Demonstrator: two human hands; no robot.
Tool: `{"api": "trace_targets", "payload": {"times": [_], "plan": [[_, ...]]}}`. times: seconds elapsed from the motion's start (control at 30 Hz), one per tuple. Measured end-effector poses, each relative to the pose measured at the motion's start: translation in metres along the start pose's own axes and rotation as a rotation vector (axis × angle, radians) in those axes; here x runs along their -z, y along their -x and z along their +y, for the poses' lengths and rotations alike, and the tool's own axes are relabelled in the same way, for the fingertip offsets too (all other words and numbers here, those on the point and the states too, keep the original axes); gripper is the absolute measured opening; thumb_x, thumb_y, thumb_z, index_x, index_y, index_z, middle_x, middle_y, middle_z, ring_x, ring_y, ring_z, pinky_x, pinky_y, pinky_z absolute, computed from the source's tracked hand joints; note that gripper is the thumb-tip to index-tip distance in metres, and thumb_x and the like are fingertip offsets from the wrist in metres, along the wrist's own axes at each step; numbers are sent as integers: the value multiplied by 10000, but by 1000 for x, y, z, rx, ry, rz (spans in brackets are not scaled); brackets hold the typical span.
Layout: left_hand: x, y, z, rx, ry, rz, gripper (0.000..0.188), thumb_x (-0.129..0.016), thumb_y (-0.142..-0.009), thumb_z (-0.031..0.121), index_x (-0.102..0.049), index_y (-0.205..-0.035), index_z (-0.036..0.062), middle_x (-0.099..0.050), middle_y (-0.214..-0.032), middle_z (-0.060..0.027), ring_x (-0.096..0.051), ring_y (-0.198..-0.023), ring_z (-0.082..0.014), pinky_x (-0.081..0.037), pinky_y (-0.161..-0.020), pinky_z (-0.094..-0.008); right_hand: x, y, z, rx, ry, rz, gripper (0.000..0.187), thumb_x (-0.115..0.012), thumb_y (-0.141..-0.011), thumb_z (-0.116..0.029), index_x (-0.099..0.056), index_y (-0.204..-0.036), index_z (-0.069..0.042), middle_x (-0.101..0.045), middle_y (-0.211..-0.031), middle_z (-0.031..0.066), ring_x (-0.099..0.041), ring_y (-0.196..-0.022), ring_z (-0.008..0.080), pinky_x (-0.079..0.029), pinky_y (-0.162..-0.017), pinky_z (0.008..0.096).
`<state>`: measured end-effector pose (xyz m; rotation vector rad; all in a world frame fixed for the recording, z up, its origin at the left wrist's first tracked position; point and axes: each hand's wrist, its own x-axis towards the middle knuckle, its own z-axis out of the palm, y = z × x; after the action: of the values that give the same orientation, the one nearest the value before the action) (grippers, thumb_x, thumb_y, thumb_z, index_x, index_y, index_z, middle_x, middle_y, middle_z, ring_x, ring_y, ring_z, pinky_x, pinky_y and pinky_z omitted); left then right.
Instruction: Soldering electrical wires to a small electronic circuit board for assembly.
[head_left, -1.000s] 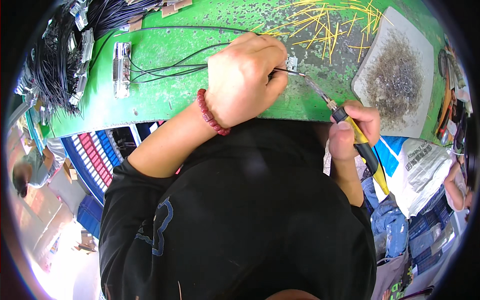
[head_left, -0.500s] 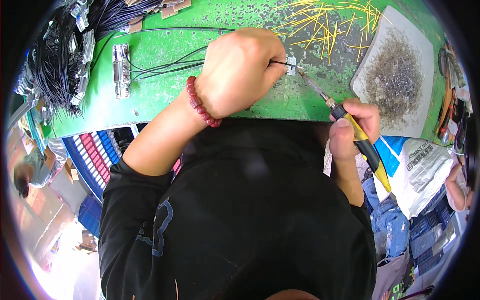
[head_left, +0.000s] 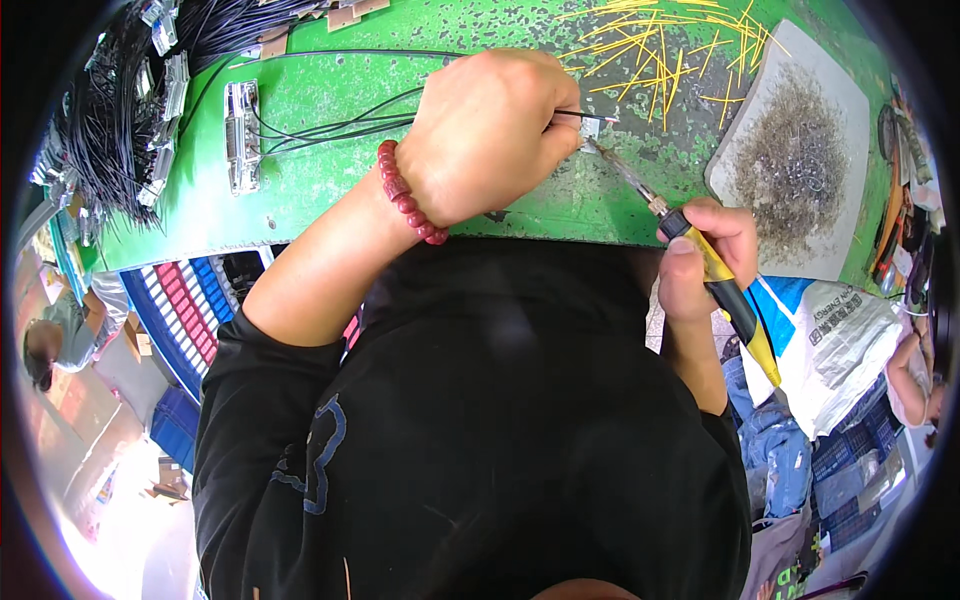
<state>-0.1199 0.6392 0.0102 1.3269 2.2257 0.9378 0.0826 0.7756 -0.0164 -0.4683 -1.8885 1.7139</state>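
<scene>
Right fingers [head_left: 733, 235] grip the soldering iron [head_left: 743, 322], its tip now off the wire [head_left: 586, 116] left fingers [head_left: 562, 150] pinch, toward seven o'clock, so heating seems paused.

An electronics workshop around a worn green bench [head_left: 310, 195]
Bundled black wires [head_left: 112, 135] crowd the bench's left end, yellow strips [head_left: 675, 88] lie toward its far edge, a debris-strewn grey slab [head_left: 851, 180] and hand tools [head_left: 886, 232] fill its right end, a soldering iron [head_left: 740, 310] crosses its near edge, and a blue bin [head_left: 175, 425] stands off its left side
</scene>
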Motion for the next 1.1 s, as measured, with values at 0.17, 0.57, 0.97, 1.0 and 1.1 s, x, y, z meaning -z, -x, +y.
{"api": "trace_targets", "payload": {"times": [0.17, 0.57, 0.97, 1.0, 1.1], "plan": [[-1, 0, 0, -12, -3, 5, 101, -700, -745, 84, -651, -792, 9, -638, -765, -97, -631, -683, -267, -503, -624, -344, 1, -1, 0, 10, 5, -22, 270, -710, -837, -151, -538, -979, 2, -513, -761, 25, -413, -640, 75, -312, -579, 228], [-1, 0, -1, -13, 6, 15, 97, -700, -743, 86, -648, -785, 15, -633, -766, -91, -629, -681, -258, -500, -621, -345, -1, -2, -1, 47, -63, 71, 281, -665, -835, -196, -507, -963, -1, -552, -771, 121, -551, -638, 164, -467, -606, 280], [0, 1, 0, -13, -22, 34, 93, -699, -741, 99, -645, -781, 34, -636, -771, -86, -638, -704, -271, -507, -632, -362, -35, -64, -23, 69, 168, -47, 295, -686, -878, -18, -615, -1164, -24, -682, -882, 85, -691, -796, 137, -550, -689, 249], [0, 0, 0, -4, -31, 30, 93, -697, -740, 101, -643, -780, 37, -637, -772, -88, -638, -713, -280, -507, -635, -369, -37, -68, -25, 22, 210, -66, 336, -702, -837, 23, -616, -1157, -38, -677, -844, 61, -681, -773, 116, -529, -671, 231], [0, 0, -1, -14, -21, 28, 90, -692, -738, 100, -638, -775, 39, -632, -768, -91, -632, -723, -299, -504, -638, -383, -50, -77, -20, 135, 268, -118, 392, -705, -786, 74, -615, -1146, -54, -670, -796, 35, -639, -708, 89, -495, -635, 218]]}}
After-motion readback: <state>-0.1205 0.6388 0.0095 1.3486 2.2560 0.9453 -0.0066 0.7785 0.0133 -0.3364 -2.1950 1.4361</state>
